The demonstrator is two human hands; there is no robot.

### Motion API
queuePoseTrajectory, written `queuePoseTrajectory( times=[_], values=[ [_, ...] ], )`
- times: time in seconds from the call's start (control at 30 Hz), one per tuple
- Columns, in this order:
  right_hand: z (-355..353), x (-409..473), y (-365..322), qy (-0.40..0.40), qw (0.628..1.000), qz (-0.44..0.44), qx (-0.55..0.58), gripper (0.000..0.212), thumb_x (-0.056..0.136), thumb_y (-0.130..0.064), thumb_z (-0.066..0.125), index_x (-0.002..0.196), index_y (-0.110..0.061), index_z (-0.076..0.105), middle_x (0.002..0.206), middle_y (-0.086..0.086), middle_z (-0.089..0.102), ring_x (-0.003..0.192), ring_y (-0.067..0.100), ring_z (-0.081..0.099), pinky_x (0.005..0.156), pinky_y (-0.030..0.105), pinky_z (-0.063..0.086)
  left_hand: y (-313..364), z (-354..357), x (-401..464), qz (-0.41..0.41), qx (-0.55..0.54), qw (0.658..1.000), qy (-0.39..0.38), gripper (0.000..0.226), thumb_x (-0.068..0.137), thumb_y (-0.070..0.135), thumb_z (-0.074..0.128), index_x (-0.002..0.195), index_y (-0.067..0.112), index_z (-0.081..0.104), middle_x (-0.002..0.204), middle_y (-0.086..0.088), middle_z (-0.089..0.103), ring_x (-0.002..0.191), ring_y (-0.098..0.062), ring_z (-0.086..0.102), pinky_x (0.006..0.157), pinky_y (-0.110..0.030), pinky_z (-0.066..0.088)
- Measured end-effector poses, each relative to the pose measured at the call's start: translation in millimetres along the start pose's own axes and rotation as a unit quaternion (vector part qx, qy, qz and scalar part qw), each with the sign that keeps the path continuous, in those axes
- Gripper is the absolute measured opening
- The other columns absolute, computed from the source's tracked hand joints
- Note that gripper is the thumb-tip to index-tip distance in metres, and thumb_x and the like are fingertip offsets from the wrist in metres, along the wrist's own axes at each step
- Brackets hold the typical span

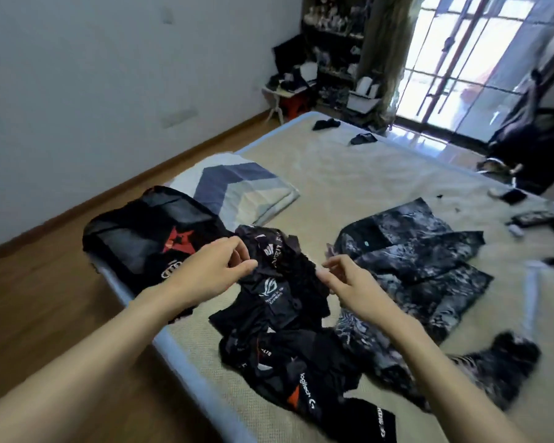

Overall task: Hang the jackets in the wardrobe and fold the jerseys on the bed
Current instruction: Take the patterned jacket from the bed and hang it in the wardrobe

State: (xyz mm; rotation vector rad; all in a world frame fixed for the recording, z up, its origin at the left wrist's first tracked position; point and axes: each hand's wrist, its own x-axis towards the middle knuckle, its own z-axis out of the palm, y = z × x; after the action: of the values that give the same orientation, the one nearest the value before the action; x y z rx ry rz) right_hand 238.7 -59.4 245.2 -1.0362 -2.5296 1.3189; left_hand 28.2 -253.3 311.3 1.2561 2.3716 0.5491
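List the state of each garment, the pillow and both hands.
Black logo jersey: crumpled, pinched by both hands.
Black jersey with red star: lying flat at the bed's edge.
Grey patterned jacket: spread out, unhung.
Blue chevron pillow: flat.
Left hand: pinching.
Right hand: pinching.

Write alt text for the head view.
Both hands, left hand and right hand, pinch a crumpled black jersey above a bed. A folded black jersey with a red star lies left, a patterned grey jacket right.
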Motion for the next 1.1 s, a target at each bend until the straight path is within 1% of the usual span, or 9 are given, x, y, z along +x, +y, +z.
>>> queuePoseTrajectory(
  times=[0.23,0.37,0.5,0.7,0.77,0.83,0.97,1.03,1.1],
  values=[
    [-2,-57,93,0.080,0.968,0.234,0.044,0.031,0.100,-0.050,0.056,0.113,-0.022,0.054,0.092,-0.005,0.060,0.083,0.013,0.059,0.077,0.032,0.047,47,89,119,0.126,-0.028,0.978,-0.162,0.024,0.097,0.043,0.063,0.093,0.019,0.062,0.087,0.000,0.068,0.084,-0.019,0.064,0.077,-0.038,0.049],
    [1,-95,108,0.133,0.927,0.345,0.056,0.036,0.099,-0.054,0.056,0.114,-0.020,0.052,0.095,-0.001,0.061,0.084,0.014,0.060,0.071,0.030,0.044,70,135,151,0.206,-0.004,0.949,-0.238,0.023,0.099,0.045,0.060,0.092,0.023,0.058,0.089,0.003,0.065,0.083,-0.016,0.061,0.075,-0.037,0.050],
    [12,-115,133,0.165,0.895,0.410,0.057,0.036,0.098,-0.053,0.058,0.111,-0.020,0.052,0.100,0.003,0.064,0.094,0.021,0.064,0.084,0.037,0.051,87,199,172,0.240,0.031,0.920,-0.308,0.026,0.099,0.044,0.060,0.093,0.019,0.056,0.091,-0.001,0.064,0.083,-0.020,0.061,0.076,-0.042,0.052],
    [51,-120,190,0.153,0.883,0.438,0.077,0.037,0.098,-0.053,0.057,0.117,-0.022,0.050,0.095,0.005,0.066,0.093,0.020,0.065,0.088,0.041,0.052,83,336,203,0.134,0.029,0.920,-0.367,0.031,0.099,0.034,0.062,0.092,0.007,0.050,0.087,-0.009,0.061,0.079,-0.027,0.058,0.067,-0.035,0.042],
    [66,-111,212,0.139,0.890,0.429,0.075,0.037,0.099,-0.053,0.056,0.118,-0.023,0.049,0.099,0.007,0.067,0.093,0.021,0.065,0.088,0.043,0.054,65,387,225,0.081,0.010,0.931,-0.355,0.036,0.096,0.036,0.065,0.101,0.002,0.056,0.095,-0.020,0.068,0.084,-0.035,0.065,0.075,-0.041,0.053],
    [81,-101,239,0.142,0.894,0.417,0.074,0.040,0.098,-0.054,0.056,0.120,-0.021,0.049,0.096,0.002,0.064,0.091,0.020,0.063,0.087,0.045,0.053,51,434,245,0.025,-0.005,0.942,-0.336,0.049,0.094,0.042,0.067,0.115,-0.002,0.060,0.116,-0.032,0.066,0.104,-0.045,0.064,0.090,-0.050,0.054],
    [101,-78,281,0.146,0.900,0.401,0.092,0.051,0.098,-0.054,0.056,0.131,-0.015,0.048,0.115,-0.001,0.057,0.102,0.019,0.059,0.088,0.040,0.051,36,485,257,-0.087,-0.031,0.946,-0.311,0.065,0.092,0.036,0.074,0.130,-0.014,0.057,0.135,-0.031,0.059,0.124,-0.043,0.059,0.103,-0.048,0.049],
    [105,-73,291,0.148,0.904,0.388,0.099,0.052,0.099,-0.052,0.057,0.132,-0.014,0.047,0.123,0.003,0.058,0.107,0.022,0.060,0.089,0.040,0.052,29,497,253,-0.120,-0.085,0.942,-0.301,0.047,0.089,0.026,0.078,0.119,-0.007,0.066,0.123,-0.024,0.069,0.110,-0.036,0.067,0.091,-0.035,0.055],
    [104,-74,293,0.145,0.909,0.376,0.104,0.050,0.100,-0.048,0.057,0.133,-0.013,0.046,0.128,0.005,0.057,0.110,0.024,0.059,0.091,0.042,0.051,34,492,239,-0.109,-0.132,0.942,-0.290,0.015,0.092,0.017,0.074,0.096,0.002,0.070,0.096,-0.015,0.071,0.084,-0.026,0.066,0.059,-0.012,0.051]
  ],
)
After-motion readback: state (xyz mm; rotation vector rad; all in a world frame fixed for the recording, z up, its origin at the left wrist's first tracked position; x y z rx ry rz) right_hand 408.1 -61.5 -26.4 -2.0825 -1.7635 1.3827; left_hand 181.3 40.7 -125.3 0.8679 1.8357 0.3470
